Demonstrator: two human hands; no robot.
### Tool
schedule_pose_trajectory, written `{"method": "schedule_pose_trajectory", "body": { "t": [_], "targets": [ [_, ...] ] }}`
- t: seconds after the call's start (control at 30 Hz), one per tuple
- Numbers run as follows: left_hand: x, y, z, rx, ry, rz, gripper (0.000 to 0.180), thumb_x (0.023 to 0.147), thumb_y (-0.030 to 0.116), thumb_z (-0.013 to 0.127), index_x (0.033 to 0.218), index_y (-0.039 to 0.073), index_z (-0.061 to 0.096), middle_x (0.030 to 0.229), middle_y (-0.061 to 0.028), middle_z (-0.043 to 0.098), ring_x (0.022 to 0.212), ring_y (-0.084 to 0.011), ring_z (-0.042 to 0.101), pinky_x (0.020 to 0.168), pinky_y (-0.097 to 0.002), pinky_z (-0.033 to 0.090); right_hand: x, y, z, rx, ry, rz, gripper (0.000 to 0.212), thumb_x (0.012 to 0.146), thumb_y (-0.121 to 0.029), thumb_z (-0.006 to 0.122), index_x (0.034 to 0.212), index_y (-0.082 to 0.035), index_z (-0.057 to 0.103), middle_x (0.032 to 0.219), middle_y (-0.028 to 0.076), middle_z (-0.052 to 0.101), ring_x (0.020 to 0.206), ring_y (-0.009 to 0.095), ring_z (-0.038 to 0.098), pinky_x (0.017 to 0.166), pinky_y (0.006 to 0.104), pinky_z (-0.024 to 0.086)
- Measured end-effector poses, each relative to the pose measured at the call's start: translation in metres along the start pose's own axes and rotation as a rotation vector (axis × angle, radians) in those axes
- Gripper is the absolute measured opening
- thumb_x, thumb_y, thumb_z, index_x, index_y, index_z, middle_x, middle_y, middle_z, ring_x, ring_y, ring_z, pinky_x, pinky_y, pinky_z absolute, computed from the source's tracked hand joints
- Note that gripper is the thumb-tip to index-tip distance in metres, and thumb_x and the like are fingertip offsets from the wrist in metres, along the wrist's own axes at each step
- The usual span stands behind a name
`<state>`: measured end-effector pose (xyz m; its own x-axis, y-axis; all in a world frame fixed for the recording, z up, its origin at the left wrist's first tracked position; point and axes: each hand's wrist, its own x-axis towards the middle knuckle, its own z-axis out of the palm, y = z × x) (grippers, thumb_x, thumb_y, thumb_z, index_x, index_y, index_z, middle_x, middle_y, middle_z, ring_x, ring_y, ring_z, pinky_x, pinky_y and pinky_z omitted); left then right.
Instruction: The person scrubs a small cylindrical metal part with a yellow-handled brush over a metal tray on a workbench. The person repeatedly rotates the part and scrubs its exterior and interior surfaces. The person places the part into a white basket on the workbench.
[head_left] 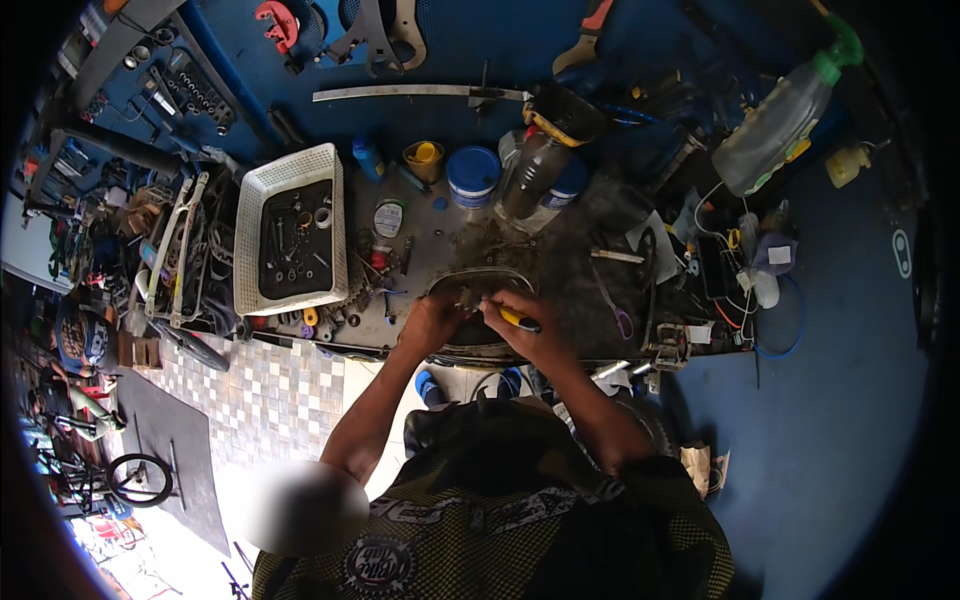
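Both hands work close together over a round, dark metal pan (497, 271) at the front edge of the workbench. My right hand (530, 336) is closed round a tool with a yellow and black handle (519, 319); its tip points toward my left hand, and its kind is not clear. Pinched in the fingers of my left hand (432, 322) is a small metal part (468, 299), too small and dark to name. The tool's tip seems to meet this part, though the fingers partly hide the contact.
Left of the pan stands a white plastic basket (340, 215) with small metal parts. Behind are a blue-lidded tub (473, 172), a dark bottle (537, 180) and a yellow cup (424, 160). Purple-handled scissors (624, 322) lie right. A spray bottle (775, 130) hangs far right.
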<state>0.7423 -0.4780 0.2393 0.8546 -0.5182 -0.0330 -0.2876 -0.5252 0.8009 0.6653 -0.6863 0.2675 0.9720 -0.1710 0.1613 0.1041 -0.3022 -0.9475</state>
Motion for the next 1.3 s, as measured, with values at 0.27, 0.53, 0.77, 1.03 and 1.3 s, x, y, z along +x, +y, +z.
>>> {"method": "schedule_pose_trajectory", "body": {
  "t": [0.27,0.53,0.77,1.03,1.3],
  "targets": [
    [-0.005,-0.005,0.004,-0.095,0.031,0.082,0.033,0.083,0.009,0.083,0.115,0.003,0.073,0.098,-0.016,0.076,0.084,-0.03,0.075,0.074,-0.0397,0.057,-0.002,0.019,0.007,-0.086,0.093,-0.049,0.018,0.096,-0.019,0.077,0.095,-0.002,0.07,0.072,0.009,0.066,0.066,0.012,0.065,0.063,0.0282,0.05],
    [-0.003,-0.008,0.001,-0.143,0.059,0.127,0.042,0.085,0.01,0.084,0.122,0.002,0.067,0.1,-0.0144,0.075,0.077,-0.0224,0.071,0.07,-0.0368,0.057,-0.025,0.035,0.001,-0.049,-0.081,0.179,0.022,0.1,-0.032,0.072,0.106,-0.011,0.073,0.09,0.01,0.076,0.08,0.026,0.075,0.069,0.0383,0.057],
    [-0.009,-0.011,-0.002,-0.124,0.008,0.11,0.044,0.081,0.018,0.09,0.119,0.002,0.073,0.104,-0.0152,0.075,0.078,-0.024,0.072,0.071,-0.0378,0.058,-0.01,0.016,0.0,-0.429,0.038,0.224,0.035,0.095,-0.036,0.077,0.087,-0.005,0.063,0.08,0.014,0.071,0.068,0.028,0.069,0.064,0.0395,0.052],
    [-0.011,-0.008,-0.004,-0.118,0.026,0.045,0.043,0.081,0.02,0.09,0.117,0.003,0.075,0.102,-0.0185,0.076,0.082,-0.0268,0.075,0.073,-0.0385,0.058,0.008,0.0,0.028,-0.263,0.26,0.076,0.046,0.098,-0.04,0.074,0.076,-0.004,0.055,0.061,0.006,0.053,0.058,0.014,0.049,0.056,0.0353,0.043],
    [-0.014,-0.012,-0.005,-0.105,0.04,0.047,0.041,0.082,0.018,0.089,0.117,0.0,0.076,0.097,-0.0191,0.076,0.081,-0.0266,0.074,0.074,-0.0387,0.058,0.006,-0.005,0.03,-0.078,0.238,0.083,0.043,0.097,-0.034,0.075,0.074,-0.003,0.054,0.062,0.01,0.056,0.055,0.016,0.049,0.055,0.0372,0.044]
  ]
}}
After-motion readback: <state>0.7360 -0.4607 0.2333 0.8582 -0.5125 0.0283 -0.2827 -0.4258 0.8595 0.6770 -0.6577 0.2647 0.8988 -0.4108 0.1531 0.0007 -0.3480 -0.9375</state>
